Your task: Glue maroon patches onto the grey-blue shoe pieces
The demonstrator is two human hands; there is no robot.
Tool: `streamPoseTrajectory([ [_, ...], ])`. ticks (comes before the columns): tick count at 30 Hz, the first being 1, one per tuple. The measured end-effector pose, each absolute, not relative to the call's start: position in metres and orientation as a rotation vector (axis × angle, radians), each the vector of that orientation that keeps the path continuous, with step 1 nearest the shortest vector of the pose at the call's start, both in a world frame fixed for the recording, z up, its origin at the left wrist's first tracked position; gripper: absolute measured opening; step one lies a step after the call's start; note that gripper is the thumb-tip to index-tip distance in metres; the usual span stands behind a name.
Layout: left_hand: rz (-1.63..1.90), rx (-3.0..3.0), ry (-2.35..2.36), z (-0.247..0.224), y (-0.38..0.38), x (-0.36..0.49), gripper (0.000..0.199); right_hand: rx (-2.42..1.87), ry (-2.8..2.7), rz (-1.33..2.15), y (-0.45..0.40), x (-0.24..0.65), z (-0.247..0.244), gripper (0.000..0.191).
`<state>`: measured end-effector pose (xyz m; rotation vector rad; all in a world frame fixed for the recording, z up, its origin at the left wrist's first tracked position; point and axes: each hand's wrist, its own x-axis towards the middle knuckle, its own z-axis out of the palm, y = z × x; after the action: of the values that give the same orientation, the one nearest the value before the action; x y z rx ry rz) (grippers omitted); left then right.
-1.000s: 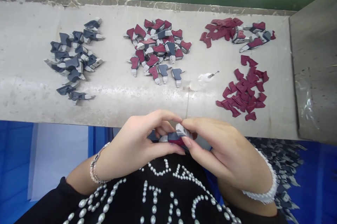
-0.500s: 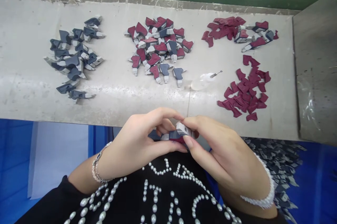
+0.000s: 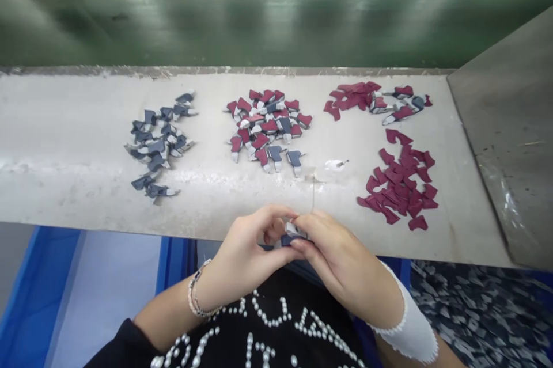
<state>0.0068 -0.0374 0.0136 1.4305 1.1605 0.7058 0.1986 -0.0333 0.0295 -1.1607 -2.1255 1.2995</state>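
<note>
A small grey and dark blue plastic part [image 3: 294, 234] is pinched between both hands at the table's front edge. My left hand [image 3: 253, 247] holds its left side, thumb below and fingers curled above. My right hand [image 3: 334, 250] grips its right side between thumb and forefinger, covering much of it. Beyond the hands sits a pile of parts with maroon and blue faces [image 3: 268, 126]. Loose maroon pieces [image 3: 401, 184] lie to the right, and dark blue and grey parts [image 3: 158, 146] to the left.
More maroon pieces [image 3: 352, 96] and several assembled parts [image 3: 400, 106] lie at the back right. A small metal-tipped item [image 3: 339, 164] is mid-table. A metal panel [image 3: 510, 126] bounds the right. Below are a blue bin [image 3: 38, 299] and a mass of grey parts [image 3: 479, 316].
The view has tilted upward, showing more beyond the table. The held part has turned in my fingers; its maroon face no longer shows.
</note>
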Motion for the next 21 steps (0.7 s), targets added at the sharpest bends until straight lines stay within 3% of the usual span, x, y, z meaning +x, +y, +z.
streamPoseTrajectory([
  [5, 0.616, 1.275, 1.073, 0.012, -0.02, 0.004, 0.046, -1.106, -2.065, 1.407, -0.02, 0.207, 0.024, 0.01],
  [8, 0.659, 1.386, 1.127, 0.008, 0.009, -0.001, 0.049, -1.255, -1.927, 1.424, -0.014, 0.221, 0.028, 0.027],
  [14, 0.695, 1.883, 1.602, 0.014, 0.065, -0.037, 0.045, -1.75, -1.626, 1.067, 0.004, 0.249, 0.014, 0.038],
  [17, 0.707, 2.042, 2.033, 0.018, 0.07, -0.078, 0.031, -1.732, -1.652, 1.072, 0.023, 0.246, -0.01, 0.048],
  [21, 0.544, 2.011, 2.273, 0.004, 0.067, -0.125, 0.027, -1.584, -1.667, 1.159, 0.044, 0.233, -0.037, 0.046],
])
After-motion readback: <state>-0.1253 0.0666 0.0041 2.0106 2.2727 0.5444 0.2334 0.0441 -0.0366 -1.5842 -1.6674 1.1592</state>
